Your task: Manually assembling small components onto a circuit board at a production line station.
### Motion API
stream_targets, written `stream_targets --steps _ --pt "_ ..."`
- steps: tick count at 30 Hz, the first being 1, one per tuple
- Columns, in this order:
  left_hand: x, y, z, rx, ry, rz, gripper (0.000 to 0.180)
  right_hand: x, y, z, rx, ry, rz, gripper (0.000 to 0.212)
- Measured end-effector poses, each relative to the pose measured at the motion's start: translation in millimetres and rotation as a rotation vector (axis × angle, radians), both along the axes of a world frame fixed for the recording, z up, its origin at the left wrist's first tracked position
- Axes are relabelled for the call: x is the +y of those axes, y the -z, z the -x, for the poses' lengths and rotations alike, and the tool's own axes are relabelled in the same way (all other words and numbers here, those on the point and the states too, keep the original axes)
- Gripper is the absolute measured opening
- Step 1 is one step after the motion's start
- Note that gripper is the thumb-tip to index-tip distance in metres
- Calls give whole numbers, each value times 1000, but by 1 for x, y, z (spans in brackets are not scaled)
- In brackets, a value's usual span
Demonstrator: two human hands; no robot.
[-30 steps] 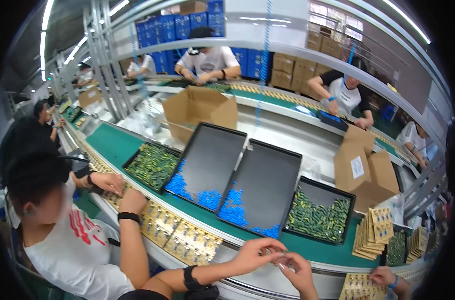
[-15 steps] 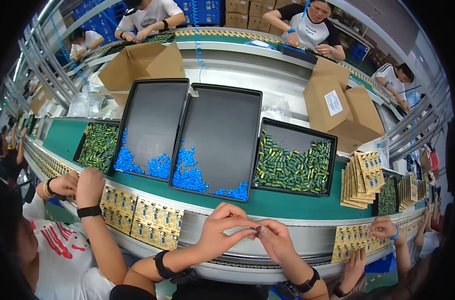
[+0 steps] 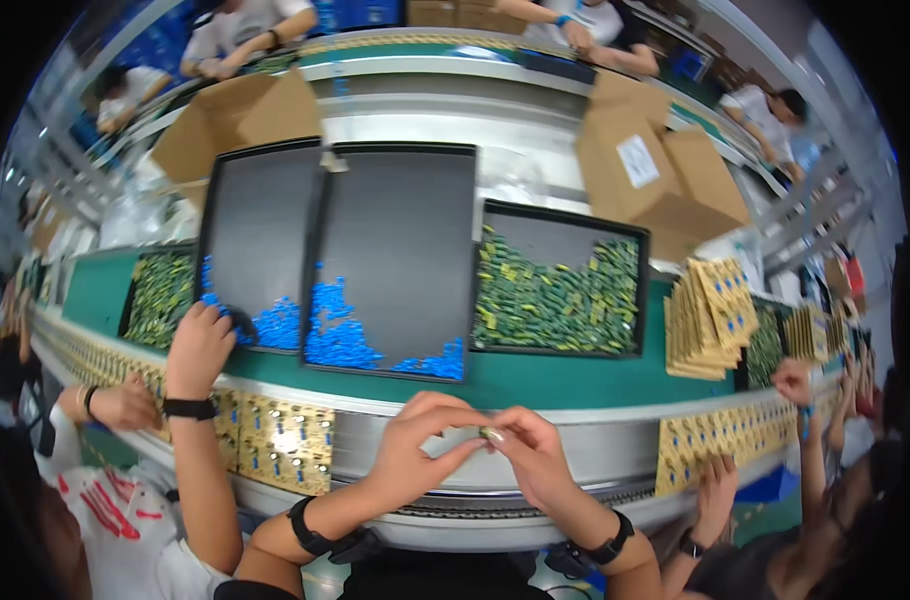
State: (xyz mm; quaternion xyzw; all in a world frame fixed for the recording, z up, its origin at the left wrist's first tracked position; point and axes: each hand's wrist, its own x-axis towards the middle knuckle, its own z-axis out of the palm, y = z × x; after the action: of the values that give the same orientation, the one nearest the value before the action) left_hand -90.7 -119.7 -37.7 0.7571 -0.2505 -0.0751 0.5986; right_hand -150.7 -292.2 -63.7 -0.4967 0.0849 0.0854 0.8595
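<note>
A: Pinched between both hands: the left hand (image 3: 422,450) and right hand (image 3: 537,457) meet fingertip to fingertip over the metal front rail (image 3: 615,455), each clenched on one small green-yellow piece (image 3: 491,434). Nothing else is in either hand.

B: Surroundings, large to small?

A: The green conveyor belt (image 3: 575,380) runs across the view. On it stand two tall black trays with blue parts (image 3: 395,250) heaped at their near ends, then a lower black tray of green-yellow parts (image 3: 560,295) just right of them. A stack of yellow cards (image 3: 710,320) stands further right; more cards (image 3: 275,445) hang along the rail to the left.

B: Other people?

A: A neighbour's hand (image 3: 200,345) reaches into the left blue tray. It is well apart from the held piece.

B: Judgement on handling?

A: The piece is tiny and mostly hidden by the fingertips. Holding it close over the rail, with both hands steady and pressure light, looks likely to keep it from slipping. Its exact orientation cannot be told.
</note>
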Motion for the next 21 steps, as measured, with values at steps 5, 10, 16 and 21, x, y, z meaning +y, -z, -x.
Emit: stream_targets --steps 5,10,16,21 --pt "-2 -10 3 21 2 -50 27 0 -4 -6 -20 45 -27 12" --pt "-3 -5 1 14 -17 -33 32 -5 -4 -12 -44 22 -62 11" --pt "2 -11 6 -19 -64 96 42 -10 -5 -14 -63 -10 -78 13" --pt "2 -51 36 370 223 384 67 -15 0 -15 -53 15 -59 12"
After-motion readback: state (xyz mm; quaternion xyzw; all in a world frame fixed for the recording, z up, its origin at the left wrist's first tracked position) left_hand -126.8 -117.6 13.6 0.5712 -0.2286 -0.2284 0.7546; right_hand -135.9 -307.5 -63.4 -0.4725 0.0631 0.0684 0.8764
